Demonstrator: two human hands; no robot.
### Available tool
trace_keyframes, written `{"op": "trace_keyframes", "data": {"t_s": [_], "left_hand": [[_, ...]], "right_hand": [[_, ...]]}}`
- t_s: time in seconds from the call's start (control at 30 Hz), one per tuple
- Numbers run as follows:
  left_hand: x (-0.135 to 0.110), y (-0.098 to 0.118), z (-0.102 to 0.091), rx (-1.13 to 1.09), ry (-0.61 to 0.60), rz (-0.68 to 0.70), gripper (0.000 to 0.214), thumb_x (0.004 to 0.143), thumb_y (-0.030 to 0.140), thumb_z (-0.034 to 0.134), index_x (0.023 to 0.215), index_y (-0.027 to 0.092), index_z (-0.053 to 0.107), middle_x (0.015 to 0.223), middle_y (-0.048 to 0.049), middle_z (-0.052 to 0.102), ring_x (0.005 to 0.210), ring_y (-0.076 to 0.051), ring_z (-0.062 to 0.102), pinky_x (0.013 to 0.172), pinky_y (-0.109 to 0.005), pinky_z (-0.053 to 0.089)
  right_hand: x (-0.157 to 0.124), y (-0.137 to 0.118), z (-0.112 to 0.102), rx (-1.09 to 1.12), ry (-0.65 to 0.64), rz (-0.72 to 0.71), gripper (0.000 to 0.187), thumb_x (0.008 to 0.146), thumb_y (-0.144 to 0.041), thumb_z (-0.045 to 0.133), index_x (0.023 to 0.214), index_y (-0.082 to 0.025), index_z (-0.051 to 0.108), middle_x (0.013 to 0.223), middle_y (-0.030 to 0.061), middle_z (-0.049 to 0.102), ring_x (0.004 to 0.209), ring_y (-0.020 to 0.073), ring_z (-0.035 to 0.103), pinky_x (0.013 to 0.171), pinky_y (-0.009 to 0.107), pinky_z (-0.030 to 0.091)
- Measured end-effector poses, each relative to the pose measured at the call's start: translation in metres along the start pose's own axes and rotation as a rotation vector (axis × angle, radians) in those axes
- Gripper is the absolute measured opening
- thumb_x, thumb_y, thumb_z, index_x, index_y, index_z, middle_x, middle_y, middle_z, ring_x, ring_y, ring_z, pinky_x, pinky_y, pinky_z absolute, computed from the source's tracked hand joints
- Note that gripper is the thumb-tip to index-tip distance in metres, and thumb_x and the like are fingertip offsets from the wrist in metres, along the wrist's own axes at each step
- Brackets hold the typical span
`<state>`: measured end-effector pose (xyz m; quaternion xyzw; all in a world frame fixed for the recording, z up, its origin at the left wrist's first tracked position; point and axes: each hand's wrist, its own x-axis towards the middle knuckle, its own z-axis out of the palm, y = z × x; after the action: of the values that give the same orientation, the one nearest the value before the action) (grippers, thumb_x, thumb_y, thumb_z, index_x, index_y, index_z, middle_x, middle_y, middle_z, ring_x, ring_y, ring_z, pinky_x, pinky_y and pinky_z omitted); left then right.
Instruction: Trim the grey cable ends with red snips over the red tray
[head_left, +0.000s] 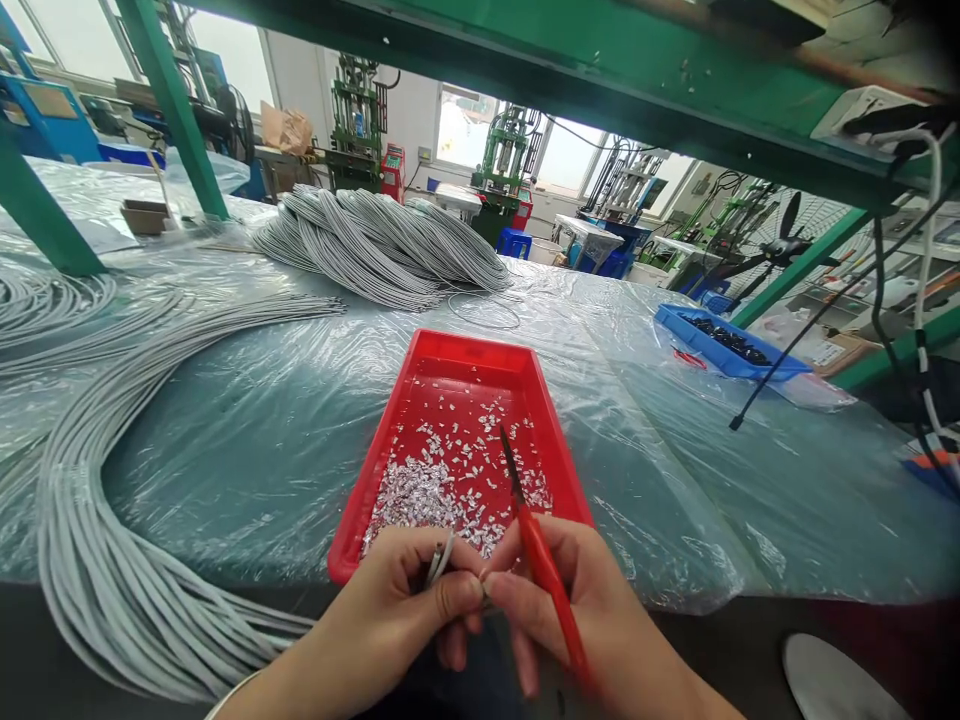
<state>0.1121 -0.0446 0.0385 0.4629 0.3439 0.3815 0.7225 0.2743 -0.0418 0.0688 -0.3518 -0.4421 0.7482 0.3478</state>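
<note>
My left hand (409, 595) is closed around a grey cable (441, 562), its thumb and finger pinched together. My right hand (574, 590) meets it fingertip to fingertip and pinches at the same spot; the small piece between the fingertips is too hidden to make out. Lying across the right palm is a pair of red-handled scissors (541, 565), its dark narrow blades pointing up and away. Just beyond both hands sits a red tray (480, 348), with many small silvery foil scraps (420, 495) scattered in it, heaped toward the near left.
A bundle of grey cables (75, 520) curves along the left table edge. Behind the tray lies a large coiled cable heap (382, 245). A blue tray (727, 345) of black parts stands at right. Green frame posts (176, 120) and a hanging black cable (810, 325) flank the plastic-covered table (247, 450).
</note>
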Motion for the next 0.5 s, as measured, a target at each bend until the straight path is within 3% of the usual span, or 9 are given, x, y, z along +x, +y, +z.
{"op": "trace_keyframes", "data": {"t_s": [0.1, 0.2, 0.27, 0.37, 0.43, 0.5], "left_hand": [[-0.001, 0.002, 0.002, 0.124, -0.024, 0.059, 0.017, 0.079, 0.023, 0.061, 0.065, 0.016, 0.064, 0.056, 0.0024, 0.055, 0.045, -0.008, 0.049, 0.044, -0.018, 0.035], [0.001, 0.005, 0.003, 0.256, -0.014, 0.180, 0.017, 0.078, 0.018, 0.060, 0.061, 0.017, 0.064, 0.055, 0.0027, 0.052, 0.048, -0.010, 0.046, 0.048, -0.020, 0.036], [0.002, 0.007, 0.002, 0.292, 0.011, 0.195, 0.015, 0.078, 0.022, 0.061, 0.065, 0.017, 0.065, 0.057, 0.0020, 0.053, 0.050, -0.011, 0.047, 0.048, -0.021, 0.037], [0.002, 0.008, 0.002, 0.337, 0.012, 0.113, 0.017, 0.081, 0.028, 0.058, 0.070, 0.018, 0.066, 0.060, 0.0021, 0.051, 0.053, -0.012, 0.047, 0.049, -0.022, 0.036], [0.002, 0.008, 0.002, 0.398, 0.007, 0.108, 0.016, 0.081, 0.026, 0.058, 0.069, 0.018, 0.065, 0.061, 0.0028, 0.051, 0.055, -0.012, 0.046, 0.051, -0.022, 0.034], [0.003, 0.007, 0.002, 0.419, 0.034, 0.149, 0.014, 0.078, 0.022, 0.061, 0.065, 0.018, 0.062, 0.059, 0.0037, 0.051, 0.057, -0.012, 0.044, 0.053, -0.023, 0.033]], "right_hand": [[0.005, 0.016, -0.002, 0.201, -0.045, 0.069, 0.035, 0.074, -0.035, 0.071, 0.051, -0.015, 0.054, 0.029, -0.0084, 0.046, 0.023, 0.0016, 0.030, 0.035, 0.015, 0.028], [0.006, 0.025, -0.008, 0.270, -0.099, 0.137, 0.051, 0.078, -0.042, 0.062, 0.038, -0.017, 0.043, 0.022, -0.0120, 0.029, 0.021, 0.0009, 0.021, 0.038, 0.019, 0.033], [0.006, 0.024, -0.010, 0.265, -0.066, 0.113, 0.042, 0.077, -0.045, 0.065, 0.049, -0.016, 0.052, 0.026, -0.0120, 0.036, 0.021, 0.0011, 0.023, 0.038, 0.017, 0.033], [0.003, 0.013, -0.012, 0.201, 0.000, 0.053, 0.027, 0.072, -0.036, 0.075, 0.070, -0.014, 0.060, 0.034, -0.0088, 0.052, 0.024, 0.0011, 0.028, 0.030, 0.013, 0.021], [0.000, 0.007, -0.012, 0.108, 0.043, 0.029, 0.024, 0.068, -0.027, 0.080, 0.070, -0.012, 0.060, 0.039, -0.0063, 0.056, 0.028, 0.0014, 0.034, 0.030, 0.013, 0.014], [-0.001, 0.006, -0.012, 0.014, 0.092, -0.015, 0.027, 0.066, -0.028, 0.080, 0.067, -0.012, 0.059, 0.039, -0.0061, 0.055, 0.032, 0.0021, 0.035, 0.031, 0.013, 0.015]]}}
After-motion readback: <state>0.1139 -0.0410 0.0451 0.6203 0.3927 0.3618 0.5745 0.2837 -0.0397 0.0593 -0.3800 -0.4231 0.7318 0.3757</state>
